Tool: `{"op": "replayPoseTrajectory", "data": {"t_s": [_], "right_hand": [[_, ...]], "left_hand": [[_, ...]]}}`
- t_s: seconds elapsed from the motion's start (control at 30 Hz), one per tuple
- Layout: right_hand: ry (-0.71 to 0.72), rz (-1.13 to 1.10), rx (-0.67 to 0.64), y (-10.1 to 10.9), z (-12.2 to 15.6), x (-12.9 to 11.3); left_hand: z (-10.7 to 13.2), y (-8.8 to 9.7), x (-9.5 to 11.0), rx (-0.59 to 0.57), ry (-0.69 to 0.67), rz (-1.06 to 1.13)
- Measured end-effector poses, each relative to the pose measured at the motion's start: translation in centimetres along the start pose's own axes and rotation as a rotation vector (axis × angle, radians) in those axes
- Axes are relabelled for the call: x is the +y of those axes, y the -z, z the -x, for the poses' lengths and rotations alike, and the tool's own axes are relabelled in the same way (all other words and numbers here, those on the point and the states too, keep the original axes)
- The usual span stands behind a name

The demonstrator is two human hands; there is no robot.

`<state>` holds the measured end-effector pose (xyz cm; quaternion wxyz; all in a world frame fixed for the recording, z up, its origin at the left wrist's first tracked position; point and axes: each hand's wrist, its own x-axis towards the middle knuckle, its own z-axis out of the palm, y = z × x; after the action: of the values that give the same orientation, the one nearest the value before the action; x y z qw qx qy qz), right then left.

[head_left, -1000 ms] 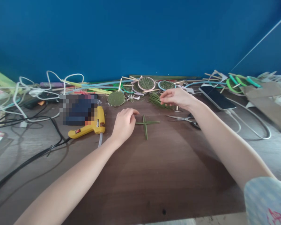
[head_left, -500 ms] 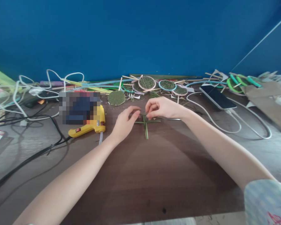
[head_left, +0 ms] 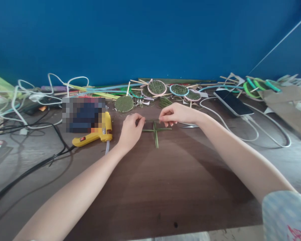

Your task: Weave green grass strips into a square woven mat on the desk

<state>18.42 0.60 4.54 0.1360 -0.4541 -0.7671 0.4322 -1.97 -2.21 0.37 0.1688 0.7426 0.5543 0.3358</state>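
Two green leaf strips lie crossed (head_left: 156, 131) on the brown table (head_left: 165, 187). Just above the cross a third thin green strip (head_left: 152, 121) stretches level between my hands. My left hand (head_left: 130, 130) pinches its left end, fingers closed. My right hand (head_left: 177, 114) pinches its right end, fingers closed too. Behind my right hand lies a small pile of green strips (head_left: 165, 101).
A yellow glue gun (head_left: 96, 135) lies left of my left hand. Scissors (head_left: 189, 125) sit partly hidden behind my right wrist. Round woven discs (head_left: 124, 103) and sticks line the back edge. A phone (head_left: 232, 102) with a white cable is at right, tangled cables (head_left: 27, 110) at left.
My right hand came from the strip pile to the cross with a new strip. Both hands now hold it level by its ends, just beyond the cross's middle.
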Motion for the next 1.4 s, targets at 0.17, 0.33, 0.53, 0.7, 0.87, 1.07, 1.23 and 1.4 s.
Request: {"op": "replayPoseTrajectory", "data": {"t_s": [0.17, 0.33, 0.53, 0.7, 0.87, 1.07, 1.23, 1.4], "right_hand": [[-0.065, -0.019, 0.021, 0.0, 0.0, 0.0], [-0.101, -0.025, 0.119, 0.6, -0.2, 1.0], [-0.158, 0.038, 0.204, 0.9, -0.5, 1.4], [-0.118, 0.002, 0.164, 0.3, -0.5, 1.1], [-0.132, 0.004, 0.168, -0.2, -0.6, 0.7], [-0.105, 0.025, 0.175, -0.5, -0.7, 0.6], [-0.024, 0.064, 0.201, -0.6, -0.7, 0.4], [0.096, 0.056, 0.191, -1.3, -1.1, 0.9]], "left_hand": [[0.1, 0.1, 0.0, 0.024, 0.015, -0.010], [0.4, 0.0, 0.1, 0.150, -0.008, -0.066], [0.8, -0.3, 0.5, -0.011, -0.248, -0.229], [1.0, -0.5, 0.5, -0.061, -0.376, -0.310], [1.1, -0.4, 0.7, -0.075, -0.458, -0.370], [1.2, -0.4, 0.7, -0.121, -0.556, -0.375], [1.3, -0.6, 0.5, -0.098, -0.620, -0.390], [1.5, -0.6, 0.6, -0.108, -0.638, -0.427]]}}
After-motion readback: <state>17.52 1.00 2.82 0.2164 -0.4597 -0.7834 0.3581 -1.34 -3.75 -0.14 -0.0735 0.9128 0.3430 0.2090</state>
